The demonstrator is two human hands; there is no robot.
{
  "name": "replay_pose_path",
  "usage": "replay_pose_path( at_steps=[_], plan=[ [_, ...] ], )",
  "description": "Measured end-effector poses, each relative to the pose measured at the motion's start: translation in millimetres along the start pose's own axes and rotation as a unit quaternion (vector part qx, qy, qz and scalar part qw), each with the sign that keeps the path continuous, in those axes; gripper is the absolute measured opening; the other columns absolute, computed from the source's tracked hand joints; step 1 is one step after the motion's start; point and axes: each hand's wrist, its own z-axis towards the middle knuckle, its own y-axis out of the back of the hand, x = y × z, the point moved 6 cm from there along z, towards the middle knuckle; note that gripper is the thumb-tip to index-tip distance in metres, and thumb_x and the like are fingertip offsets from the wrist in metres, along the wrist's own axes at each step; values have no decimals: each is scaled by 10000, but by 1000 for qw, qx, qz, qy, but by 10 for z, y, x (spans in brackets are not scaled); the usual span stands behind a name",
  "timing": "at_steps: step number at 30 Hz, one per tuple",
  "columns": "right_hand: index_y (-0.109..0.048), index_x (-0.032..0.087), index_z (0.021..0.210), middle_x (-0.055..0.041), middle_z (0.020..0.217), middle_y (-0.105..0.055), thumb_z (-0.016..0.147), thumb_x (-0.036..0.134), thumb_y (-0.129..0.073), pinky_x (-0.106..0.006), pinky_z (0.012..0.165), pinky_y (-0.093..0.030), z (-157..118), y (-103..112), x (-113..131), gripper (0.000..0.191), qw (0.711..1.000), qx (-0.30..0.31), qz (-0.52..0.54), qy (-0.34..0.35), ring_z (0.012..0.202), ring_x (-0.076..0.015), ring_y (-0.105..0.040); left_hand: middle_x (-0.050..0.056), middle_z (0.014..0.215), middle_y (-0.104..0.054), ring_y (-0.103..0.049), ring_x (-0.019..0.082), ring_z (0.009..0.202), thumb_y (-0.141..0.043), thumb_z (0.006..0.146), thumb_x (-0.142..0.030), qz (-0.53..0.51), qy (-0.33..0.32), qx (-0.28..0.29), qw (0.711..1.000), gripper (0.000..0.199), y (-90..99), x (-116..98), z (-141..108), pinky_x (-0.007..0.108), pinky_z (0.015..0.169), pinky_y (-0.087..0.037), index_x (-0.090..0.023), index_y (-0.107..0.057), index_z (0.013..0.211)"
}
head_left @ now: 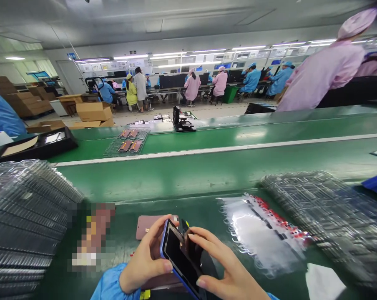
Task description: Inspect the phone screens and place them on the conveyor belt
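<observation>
A phone body with a blue frame and a black inside is held tilted above the green work surface. My left hand grips its left side, thumb on the near edge and fingers behind the top. My right hand pinches a thin dark glossy panel at the phone's right side, with the thumb low near the phone's edge. How far the panel touches the frame is hard to tell. Behind my left hand lies a pinkish-brown flat part.
Stacked clear trays rise at the left, and more trays lie at the right. Clear film sheets with red tabs are right of my hands. A white cloth lies lower right. Beyond runs a green conveyor; people sit or stand farther back.
</observation>
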Motion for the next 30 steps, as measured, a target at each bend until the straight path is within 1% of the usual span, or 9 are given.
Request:
replay_pose_path(
  at_steps=[3, 6, 9, 14, 21, 26, 30],
  plan=[
    [-512, 371, 1395, -114, 1418, -552, 800, 506, -727, -422, 1026, -492, -1, 10, 9, 646, 1000, 3, -1, 2, 1267, -307, -557, 72, 1425, -535, -477, 308, 1331, -833, 667, -480, -10, 6, 2, 1000, 783, -16, 7, 4, 380, 1114, -364, -348, -519, 1372],
    [-492, 370, 1409, -115, 1429, -540, 806, 516, -716, -418, 1030, -488, -10, -31, 31, 660, 1000, 3, -9, 11, 1280, -307, -545, 79, 1409, -551, -507, 306, 1305, -845, 668, -438, -30, 15, 12, 999, 785, -53, 72, 0, 389, 1075, -413, -352, -511, 1373],
    [-470, 362, 1427, -120, 1450, -519, 815, 514, -708, -427, 1037, -482, -20, -102, 45, 674, 1000, 8, -24, 16, 1298, -313, -525, 101, 1435, -528, -486, 321, 1325, -864, 657, -382, -39, 18, 3, 999, 811, -62, 151, -7, 392, 1033, -456, -336, -500, 1380],
    [-482, 341, 1424, -135, 1454, -513, 798, 487, -736, -454, 1025, -492, -43, -191, 5, 692, 997, 14, -70, 4, 1298, -340, -520, 110, 1448, -513, -464, 322, 1345, -883, 635, -338, -56, 17, -9, 998, 853, -43, 253, -3, 388, 1028, -464, -338, -487, 1391],
    [-470, 287, 1437, -157, 1463, -494, 844, 505, -678, -422, 1029, -491, -74, -238, -17, 665, 992, 19, -121, 21, 1303, -320, -519, 115, 1403, -553, -502, 315, 1314, -888, 634, -317, -82, 9, 5, 997, 843, -74, 251, -6, 393, 992, -491, -357, -500, 1382],
    [-451, 286, 1444, -154, 1456, -500, 858, 518, -655, -409, 1032, -492, -64, -235, 26, 663, 989, 20, -141, 43, 1306, -304, -518, 110, 1417, -539, -472, 315, 1340, -893, 624, -331, -75, 13, 1, 997, 843, -77, 239, -7, 403, 1022, -468, -361, -512, 1375],
    [-445, 274, 1445, -154, 1445, -509, 867, 535, -633, -393, 1034, -493, -44, -230, 82, 661, 986, 16, -154, 64, 1297, -288, -528, 116, 1413, -539, -468, 316, 1342, -883, 637, -351, -63, 12, 3, 998, 852, -56, 263, -12, 413, 1046, -448, -349, -491, 1394]
  ],
)
